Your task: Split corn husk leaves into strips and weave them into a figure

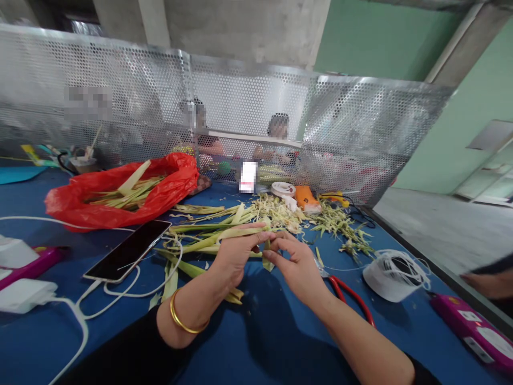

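My left hand (237,251), with a gold bangle at the wrist, is closed in a pinch on a pale green leaf strip (267,262). My right hand (294,259) pinches the same strip from the right, thumb and forefinger meeting the left fingertips. A short end of the strip hangs down between the hands. Long husk-like leaves (200,243) lie under and left of my left hand. Beyond the fingers is a heap of pale leaf scraps (276,209), with small green leafy bits (347,230) to its right. A red-handled tool (355,302) lies partly hidden behind my right forearm.
A red plastic bag (72,206) of leaves sits left of a cabled phone (130,251). At right are a white cord spool (385,280) and a purple power strip (468,326). A perforated metal screen (248,96) closes the back; people (278,136) sit behind it.
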Demonstrator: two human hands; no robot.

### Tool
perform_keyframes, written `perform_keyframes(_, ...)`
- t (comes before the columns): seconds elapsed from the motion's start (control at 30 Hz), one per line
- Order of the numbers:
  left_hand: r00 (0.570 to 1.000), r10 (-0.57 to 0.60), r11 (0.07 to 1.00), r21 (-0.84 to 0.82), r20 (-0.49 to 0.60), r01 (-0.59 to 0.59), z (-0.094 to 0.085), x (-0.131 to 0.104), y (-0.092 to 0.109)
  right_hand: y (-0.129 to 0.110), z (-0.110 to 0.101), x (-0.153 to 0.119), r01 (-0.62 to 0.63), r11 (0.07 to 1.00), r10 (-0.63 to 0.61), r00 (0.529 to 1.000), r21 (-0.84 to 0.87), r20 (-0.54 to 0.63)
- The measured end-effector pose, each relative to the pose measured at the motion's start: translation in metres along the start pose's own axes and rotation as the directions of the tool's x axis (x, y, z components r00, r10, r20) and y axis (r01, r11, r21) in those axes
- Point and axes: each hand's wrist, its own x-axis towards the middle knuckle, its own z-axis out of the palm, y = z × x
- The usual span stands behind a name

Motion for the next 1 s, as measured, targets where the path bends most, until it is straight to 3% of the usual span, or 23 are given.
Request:
perform_keyframes(0.3, 0.999, 0.007, 1.000, 0.015, -0.049, -0.006, -0.001, 0.001, -0.002, 0.000, 0.002, -0.002, -0.018, 0.999, 0.019, 1.000, -0.048, 0.015)
perform_keyframes(0.43, 0.998, -0.063, 0.998, 0.005, -0.009, 0.063, -0.002, 0.003, 0.003, 0.003, 0.003, -0.004, 0.034, 0.981, -0.030, 0.999, -0.193, 0.026)
perform_keyframes(0.53, 0.995, -0.083, 0.997, 0.009, 0.046, 0.083, -0.004, 0.004, 0.010, 0.003, -0.002, -0.002, 0.095, 0.930, -0.136, 0.986, -0.356, -0.093)
perform_keyframes(0.6, 0.989, -0.106, 0.994, 0.014, 0.100, 0.105, -0.005, 0.003, 0.014, 0.004, -0.007, 0.000, 0.096, 0.900, -0.212, 0.948, -0.425, -0.235)
perform_keyframes(0.67, 0.979, -0.135, 0.991, 0.015, 0.154, 0.134, -0.005, 0.001, 0.015, 0.005, -0.012, 0.004, 0.095, 0.884, -0.246, 0.927, -0.459, -0.283)
perform_keyframes(0.83, 0.967, -0.130, 0.992, 0.027, 0.217, 0.127, -0.003, 0.000, 0.012, 0.012, -0.015, 0.007, 0.174, 0.828, -0.285, 0.949, -0.533, -0.132)
perform_keyframes(1.0, 0.986, -0.007, 0.995, 0.099, 0.168, -0.010, 0.000, 0.001, 0.005, 0.012, -0.012, 0.004, 0.213, 0.732, -0.346, 0.935, -0.648, -0.084)
